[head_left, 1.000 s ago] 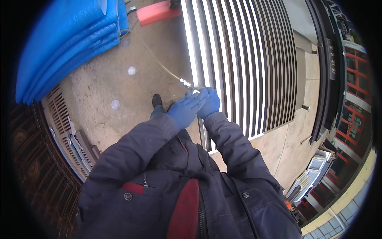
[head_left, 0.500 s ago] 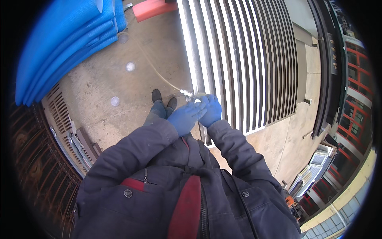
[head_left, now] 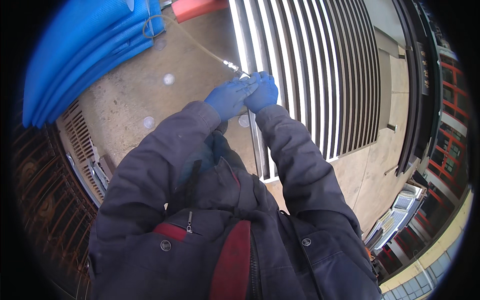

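Observation:
My left hand (head_left: 227, 99) and my right hand (head_left: 262, 93), both in blue gloves, come together over the near-left edge of a rack of long metal slats (head_left: 305, 75). Their fingers are closed around a hose-fed tool whose body is mostly hidden by the gloves. Out of its far end sticks a shiny metal hose coupling (head_left: 230, 65). From that coupling a thin, pale, see-through hose (head_left: 197, 44) runs off to the upper left. The left glove overlaps the right one at the fingertips.
Blue foam-like sheets (head_left: 95, 55) lie stacked at the upper left, beside a red roll (head_left: 200, 8). A slotted grate (head_left: 77, 132) runs along the left. Dark beams (head_left: 417, 100) stand beyond the slats on the right. Stacked panels (head_left: 400, 210) sit at lower right.
Both hands have moved away from my body along the slats, with the tool between them. The hose has shifted and now curls into a loop by the blue sheets.

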`<state>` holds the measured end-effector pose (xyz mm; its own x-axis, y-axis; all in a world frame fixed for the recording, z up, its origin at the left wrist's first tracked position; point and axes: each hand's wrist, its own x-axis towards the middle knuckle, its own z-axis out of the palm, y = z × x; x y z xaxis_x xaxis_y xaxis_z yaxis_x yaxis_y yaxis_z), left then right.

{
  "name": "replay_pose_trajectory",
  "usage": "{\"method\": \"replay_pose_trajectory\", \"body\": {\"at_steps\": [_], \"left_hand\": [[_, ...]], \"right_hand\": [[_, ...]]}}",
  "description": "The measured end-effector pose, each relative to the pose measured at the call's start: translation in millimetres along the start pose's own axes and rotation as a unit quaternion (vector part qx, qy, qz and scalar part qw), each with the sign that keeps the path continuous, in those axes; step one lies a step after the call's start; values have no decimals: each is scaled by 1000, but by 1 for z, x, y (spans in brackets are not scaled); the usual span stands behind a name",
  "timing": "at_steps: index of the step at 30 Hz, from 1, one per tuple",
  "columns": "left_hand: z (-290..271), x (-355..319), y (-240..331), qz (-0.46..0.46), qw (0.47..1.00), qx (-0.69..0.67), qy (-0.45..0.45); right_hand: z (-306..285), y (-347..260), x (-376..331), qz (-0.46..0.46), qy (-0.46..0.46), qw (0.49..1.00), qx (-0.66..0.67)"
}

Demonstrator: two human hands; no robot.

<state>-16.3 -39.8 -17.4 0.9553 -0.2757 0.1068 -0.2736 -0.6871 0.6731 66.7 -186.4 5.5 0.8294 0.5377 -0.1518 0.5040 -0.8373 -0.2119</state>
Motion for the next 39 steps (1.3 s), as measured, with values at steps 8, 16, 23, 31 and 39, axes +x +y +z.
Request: {"method": "replay_pose_trajectory", "body": {"at_steps": [8,16,23,31,39], "left_hand": [[35,-93,100,18,996,-15,-91],[11,-32,37,6,999,12,-34],[9,-44,55,24,999,16,-29],[23,-74,87,26,979,-99,-178],[-8,0,13,50,998,-40,24]], "right_hand": [[18,17,-142,-63,-49,996,42],[20,11,-53,-18,37,998,52],[12,9,-71,-22,2,998,54],[12,11,-145,-10,-58,997,53],[15,8,-25,66,9,997,51]]}}
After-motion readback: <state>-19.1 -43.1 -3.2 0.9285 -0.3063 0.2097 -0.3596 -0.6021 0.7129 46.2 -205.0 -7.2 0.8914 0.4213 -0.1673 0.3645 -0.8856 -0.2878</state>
